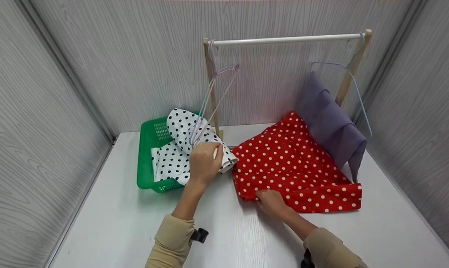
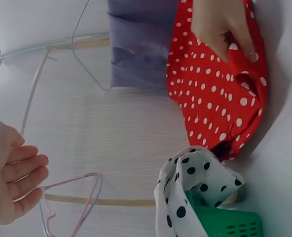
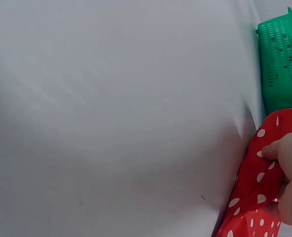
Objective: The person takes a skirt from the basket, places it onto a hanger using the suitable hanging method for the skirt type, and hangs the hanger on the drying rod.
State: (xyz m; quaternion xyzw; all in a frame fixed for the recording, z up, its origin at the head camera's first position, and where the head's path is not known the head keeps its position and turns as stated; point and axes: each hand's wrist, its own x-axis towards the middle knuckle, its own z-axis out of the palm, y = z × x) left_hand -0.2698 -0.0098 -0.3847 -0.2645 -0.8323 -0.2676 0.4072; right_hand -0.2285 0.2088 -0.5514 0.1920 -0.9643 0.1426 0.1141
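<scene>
My right hand [image 1: 272, 203] pinches the near left edge of a red cloth with white dots [image 1: 280, 160], which lies spread and creased on the table. In the right wrist view, the thumb presses on a folded bit of this red cloth [image 3: 257, 173]. My left hand [image 1: 205, 162] is raised in front of a white cloth with black dots [image 1: 179, 123]. From the left wrist view, its fingers [image 2: 25, 173] are loosely bent and hold nothing. Pink and blue hangers [image 2: 94, 190] hang close to those fingers.
A green basket [image 1: 145, 160] at the left holds the white dotted cloth, part of which spills over its side. Behind stands a rack with a white rod [image 1: 284, 40]. At its right end a blue hanger [image 1: 361, 102] carries a purple cloth [image 1: 324, 115]. Walls enclose the table.
</scene>
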